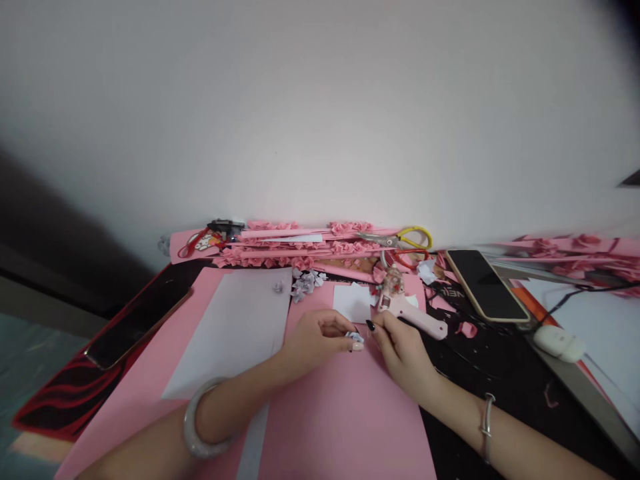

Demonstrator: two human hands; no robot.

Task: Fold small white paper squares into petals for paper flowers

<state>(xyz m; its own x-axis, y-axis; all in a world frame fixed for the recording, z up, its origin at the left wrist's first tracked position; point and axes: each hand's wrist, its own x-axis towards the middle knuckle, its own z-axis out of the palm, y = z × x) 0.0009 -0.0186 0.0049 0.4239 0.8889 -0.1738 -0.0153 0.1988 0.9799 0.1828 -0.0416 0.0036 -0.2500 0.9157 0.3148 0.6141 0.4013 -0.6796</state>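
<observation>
My left hand [315, 337] pinches a small pale blue paper flower [355, 337] between thumb and fingers, above a large pink paper sheet [345, 413]. Close by on the right, my right hand [404, 350] has its thumb and index finger pressed together; whatever may be between them is too small to make out. Just beyond the hands lies a white paper piece [353, 301], with a pale pink glue gun [417, 317] beside it. Several greyish-lilac paper flowers [306, 285] are heaped behind my left hand, and a single one [278, 287] rests on a white sheet [235, 320].
Pink paper flowers on stems [310, 252] line the wall, with yellow-handled scissors [395, 238] on top. One phone [487, 285] lies at right, near a white earbud case [559, 343]; another phone [140, 323] lies left. A pink scrap [467, 329] sits on the black mat.
</observation>
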